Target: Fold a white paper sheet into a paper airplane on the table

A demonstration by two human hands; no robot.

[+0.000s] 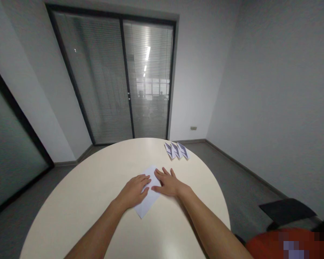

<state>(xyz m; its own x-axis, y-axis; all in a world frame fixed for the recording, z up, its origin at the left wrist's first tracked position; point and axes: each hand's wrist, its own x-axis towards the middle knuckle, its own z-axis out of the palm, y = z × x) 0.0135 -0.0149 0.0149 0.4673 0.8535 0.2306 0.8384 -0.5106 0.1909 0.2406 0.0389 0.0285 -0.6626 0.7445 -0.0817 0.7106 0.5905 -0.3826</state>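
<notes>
A white sheet of paper (148,199) lies on the cream round table (83,194), folded or creased with one corner pointing toward me. My left hand (134,190) rests flat on the sheet's left part, fingers stretched out. My right hand (167,182) lies flat on the sheet's right part, fingers spread and pointing left. The fingertips of both hands nearly meet over the paper's middle. Neither hand grips anything.
Three small folded paper pieces (176,150) sit in a row near the table's far right edge. A dark chair (286,212) stands to the right of the table. Glass doors with blinds (121,79) fill the far wall.
</notes>
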